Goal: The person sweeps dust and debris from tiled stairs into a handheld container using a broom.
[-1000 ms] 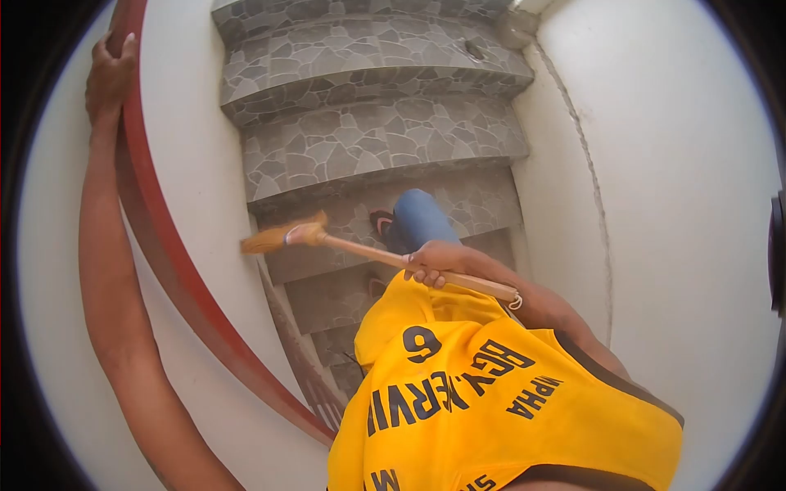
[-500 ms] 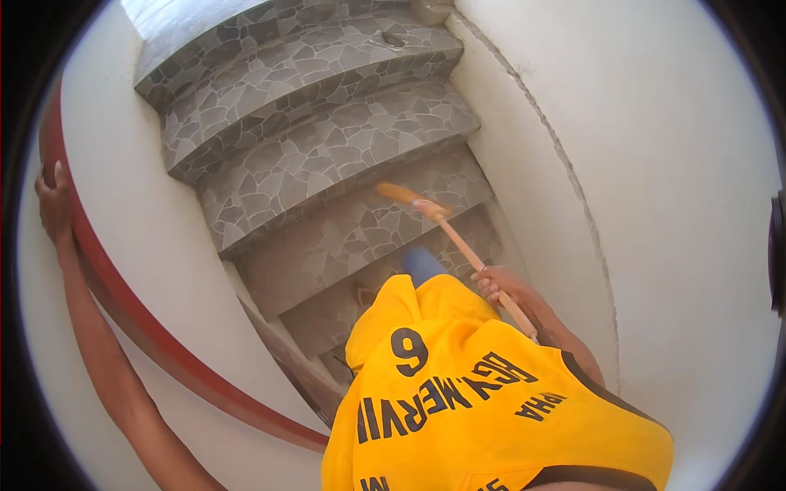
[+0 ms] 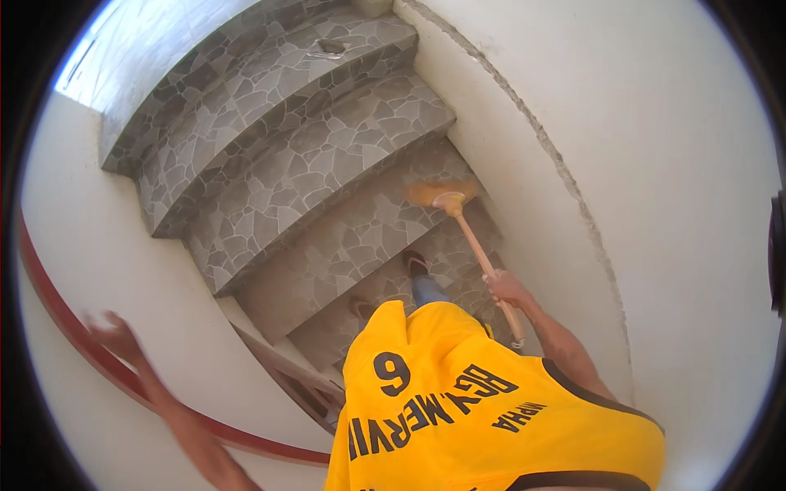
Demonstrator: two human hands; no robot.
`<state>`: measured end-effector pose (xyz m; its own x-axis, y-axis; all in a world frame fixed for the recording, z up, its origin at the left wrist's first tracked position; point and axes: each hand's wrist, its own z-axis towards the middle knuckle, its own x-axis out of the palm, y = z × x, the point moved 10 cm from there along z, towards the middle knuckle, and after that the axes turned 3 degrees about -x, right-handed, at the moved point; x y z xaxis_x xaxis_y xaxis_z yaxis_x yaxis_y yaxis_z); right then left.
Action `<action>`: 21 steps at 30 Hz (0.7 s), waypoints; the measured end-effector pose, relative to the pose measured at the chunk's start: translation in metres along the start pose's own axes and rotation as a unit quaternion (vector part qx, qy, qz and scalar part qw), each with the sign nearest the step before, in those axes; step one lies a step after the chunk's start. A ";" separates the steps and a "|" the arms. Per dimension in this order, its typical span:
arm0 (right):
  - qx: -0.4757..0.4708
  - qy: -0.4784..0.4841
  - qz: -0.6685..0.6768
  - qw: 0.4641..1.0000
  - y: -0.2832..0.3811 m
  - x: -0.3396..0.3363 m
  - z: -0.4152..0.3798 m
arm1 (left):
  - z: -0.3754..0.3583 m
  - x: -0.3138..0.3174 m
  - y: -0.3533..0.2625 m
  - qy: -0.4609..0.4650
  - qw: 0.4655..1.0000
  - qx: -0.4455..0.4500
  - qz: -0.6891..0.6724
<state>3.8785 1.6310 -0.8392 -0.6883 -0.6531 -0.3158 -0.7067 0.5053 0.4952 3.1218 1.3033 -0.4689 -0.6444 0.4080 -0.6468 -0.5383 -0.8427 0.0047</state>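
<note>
My right hand (image 3: 506, 289) is wrapped round the pinkish handle of a broom (image 3: 475, 244). The broom's orange head (image 3: 442, 195) is over a stone-patterned step (image 3: 327, 262), near its right end, blurred by motion. At the left, my left hand (image 3: 115, 334) is lifted above the red handrail (image 3: 135, 380), its fingers apart and slightly blurred, holding nothing. It looks separate from the rail.
Curved stone-patterned stairs (image 3: 286, 155) rise ahead between a left white wall (image 3: 98, 237) and a right white wall (image 3: 655, 204). A small dark object (image 3: 331, 47) lies on an upper step. My sandalled foot (image 3: 416, 263) stands on a lower step.
My left hand has come off the red rail and moved right and down in the view. The broom head has swung to the right. The view has shifted, and my foot now shows.
</note>
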 end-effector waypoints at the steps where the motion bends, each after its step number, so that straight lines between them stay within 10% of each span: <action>1: -0.033 -0.021 -0.151 0.988 -0.007 -0.019 0.012 | -0.048 0.013 -0.037 0.067 0.993 0.017 -0.092; 8: -0.221 0.003 -0.454 0.863 0.060 -0.083 0.097 | -0.427 0.029 -0.234 0.666 0.731 0.010 -0.149; 14: -0.199 -0.060 -0.562 0.801 0.032 -0.147 0.249 | -0.525 -0.031 -0.249 0.753 0.633 -0.011 -0.178; 21: -0.060 -0.128 -0.455 0.879 -0.069 -0.196 0.269 | -0.530 -0.044 -0.209 0.776 0.617 -0.084 -0.099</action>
<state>4.0178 1.8757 -1.0293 0.1292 -0.6007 -0.7890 -0.9719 -0.2346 0.0194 3.5509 1.2747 -0.8457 0.7917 -0.2102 -0.5736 -0.3756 -0.9080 -0.1856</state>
